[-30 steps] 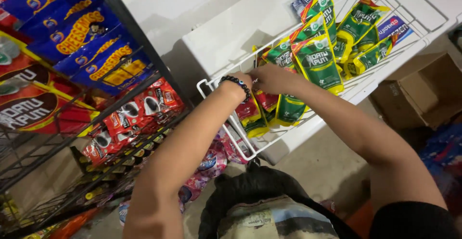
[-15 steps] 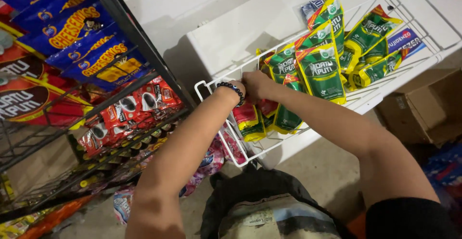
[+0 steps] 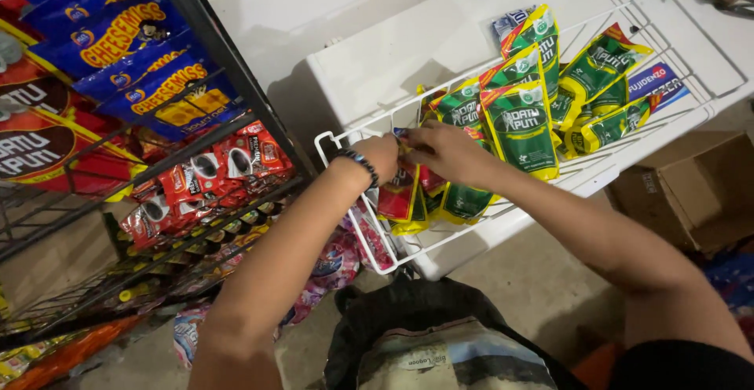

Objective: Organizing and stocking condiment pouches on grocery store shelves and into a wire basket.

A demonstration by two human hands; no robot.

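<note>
Glossy red-and-yellow sachets (image 3: 402, 194) hang in a limp strip from the near corner of the white wire rack (image 3: 339, 140), flat foil pouches with crimped edges. The left hand (image 3: 382, 157) and right hand (image 3: 440, 151) meet just above them, fingers pinched shut on the sachets' top edge. Right of the grip, slick green-and-yellow pouches (image 3: 521, 123) stand in overlapping rows along the rack's thin bars. The rack lies on a smooth white surface (image 3: 393, 36), bare beyond the hands. Left of the grip, a dark metal shelf (image 3: 236, 84) crowds close with red packets (image 3: 220, 170) and blue bags (image 3: 126, 36). A brown cardboard box (image 3: 691, 194) sits lower right.
</note>
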